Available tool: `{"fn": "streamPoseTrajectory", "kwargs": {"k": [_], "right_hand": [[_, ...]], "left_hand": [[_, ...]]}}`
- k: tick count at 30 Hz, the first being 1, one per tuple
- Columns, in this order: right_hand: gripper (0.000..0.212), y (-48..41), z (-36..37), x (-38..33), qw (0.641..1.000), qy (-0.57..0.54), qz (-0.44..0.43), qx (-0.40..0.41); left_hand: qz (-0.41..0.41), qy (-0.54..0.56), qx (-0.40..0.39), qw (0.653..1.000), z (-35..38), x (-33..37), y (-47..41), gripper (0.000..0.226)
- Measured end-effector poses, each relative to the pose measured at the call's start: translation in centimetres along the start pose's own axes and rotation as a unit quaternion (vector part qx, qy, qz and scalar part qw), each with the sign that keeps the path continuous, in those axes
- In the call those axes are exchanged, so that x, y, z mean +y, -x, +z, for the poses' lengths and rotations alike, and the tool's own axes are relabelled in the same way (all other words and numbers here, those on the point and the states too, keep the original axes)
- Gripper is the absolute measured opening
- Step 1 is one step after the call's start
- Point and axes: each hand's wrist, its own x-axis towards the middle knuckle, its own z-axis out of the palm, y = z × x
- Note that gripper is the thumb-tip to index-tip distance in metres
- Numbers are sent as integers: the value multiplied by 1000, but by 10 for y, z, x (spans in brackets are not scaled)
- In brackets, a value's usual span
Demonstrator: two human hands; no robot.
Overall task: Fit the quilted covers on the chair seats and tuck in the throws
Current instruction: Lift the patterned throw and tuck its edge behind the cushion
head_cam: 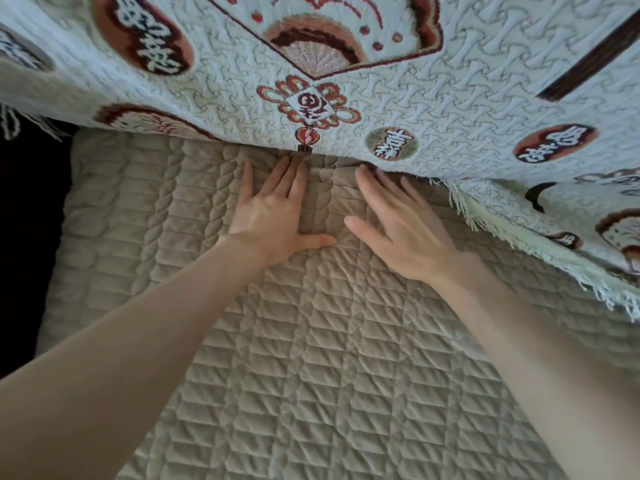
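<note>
Left hand point(273, 216), right hand point(401, 226) pressing flat on the quilted cover point(311, 341), fingers straight, gripping nothing. Fingertips point(363, 174) touching the throw point(450, 98), its edge running crosswise just ahead.

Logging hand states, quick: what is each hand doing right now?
Left hand: open, flat on the quilted cover, fingertips at the edge of the throw.
Right hand: open, flat on the quilted cover, holding nothing.

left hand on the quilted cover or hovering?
Touching. Head view: left hand lies flat on the quilted cover, palm down, fingers straight, reaching the lower edge of the throw.
</note>
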Motion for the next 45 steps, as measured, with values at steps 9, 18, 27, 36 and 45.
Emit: {"fn": "streamPoseTrajectory", "kwargs": {"k": [9, 18, 27, 36, 45], "right_hand": [[78, -35, -2, -26, 999, -30, -28, 5], [79, -54, 1, -9, 995, -27, -55, -79], [65, -78, 9, -3, 991, -80, 46, -100], [71, -46, 11, -42, 990, -57, -128, 22], [74, -82, 21, -61, 996, -62, -66, -24]], "left_hand": [[-31, 53, 76, 995, 16, -7, 12, 128], [-52, 41, 65, 996, 19, -10, 14, 128], [-58, 55, 98, 992, 14, -28, 3, 131], [-83, 55, 88, 991, 22, -28, 21, 124], [-126, 94, 118, 980, 30, -33, 35, 131]]}}
